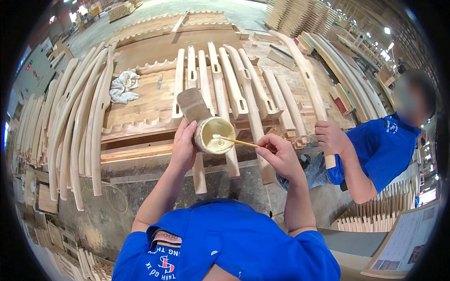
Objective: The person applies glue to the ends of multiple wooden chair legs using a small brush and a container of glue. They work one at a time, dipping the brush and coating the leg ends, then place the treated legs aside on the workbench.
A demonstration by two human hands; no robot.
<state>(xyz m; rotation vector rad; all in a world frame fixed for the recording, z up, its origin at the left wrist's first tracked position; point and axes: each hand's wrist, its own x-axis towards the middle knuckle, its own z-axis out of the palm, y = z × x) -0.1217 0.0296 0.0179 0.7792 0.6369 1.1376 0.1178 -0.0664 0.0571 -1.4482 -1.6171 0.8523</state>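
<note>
- Cup (206,140) of cream-coloured paste (220,127), head view: held up before the person, over the near edge of the wooden bench (152,104).
- Left arm: forearm rises from the lower edge, leaning inward to the right; elbow bent.
- Left hand (183,140): closed around the left side of the cup, thumb upward along it; the fingers behind are largely hidden.
- Right arm: forearm rises almost upright from the lower right, the hand turned inward toward the cup.
- Right hand (280,154): thumb and forefinger pinch the outer end of a thin stick (246,143); remaining fingers curled.
- Cup orientation: tilted, its open mouth turned up toward the viewer and somewhat to the right.
- Flat brown piece (193,105): juts up and left from the cup's far side; whether attached cannot be determined.
- Stick orientation: long axis near crosswise, sloping slightly down to the right; coated tip points left, inside the mouth. Contact with the inner wall cannot be confirmed.
- Surroundings: wooden pieces (229,79) lie beyond the cup, mostly lengthwise away from the person; white cloth (124,87) lies crumpled at left.
- Co-worker's hand (330,136), at right: grips a long curved wooden part (307,75), slanting up and left.
</note>
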